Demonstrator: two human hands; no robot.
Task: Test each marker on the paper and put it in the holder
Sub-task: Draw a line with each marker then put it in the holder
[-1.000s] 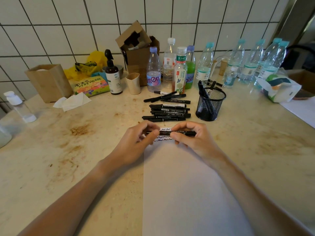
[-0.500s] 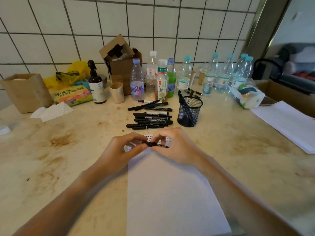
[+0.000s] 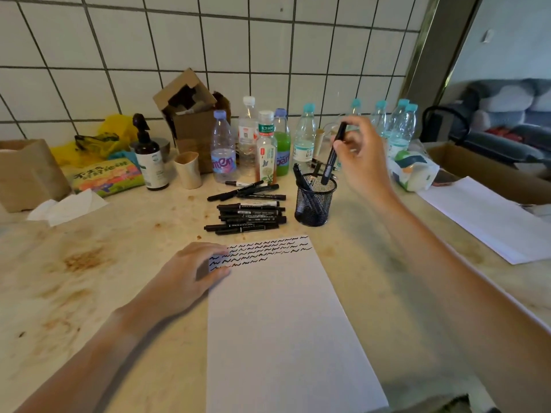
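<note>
My right hand holds a capped black marker nearly upright, its lower end at the rim of the black mesh holder. The holder has several black markers in it. My left hand rests on the top left corner of the white paper, fingers loosely curled on the sheet. Rows of black squiggles cross the top of the paper. A pile of several black markers lies on the counter between the paper and the bottles, left of the holder.
Several drink bottles line the tiled wall behind the holder. A pump bottle, paper cup, cardboard box, brown bag and tissues sit at the left. A tissue pack and another sheet lie right.
Both hands held the marker over the paper's top edge before. Now my right hand has carried it up and right to the holder, and my left hand has dropped onto the paper.
</note>
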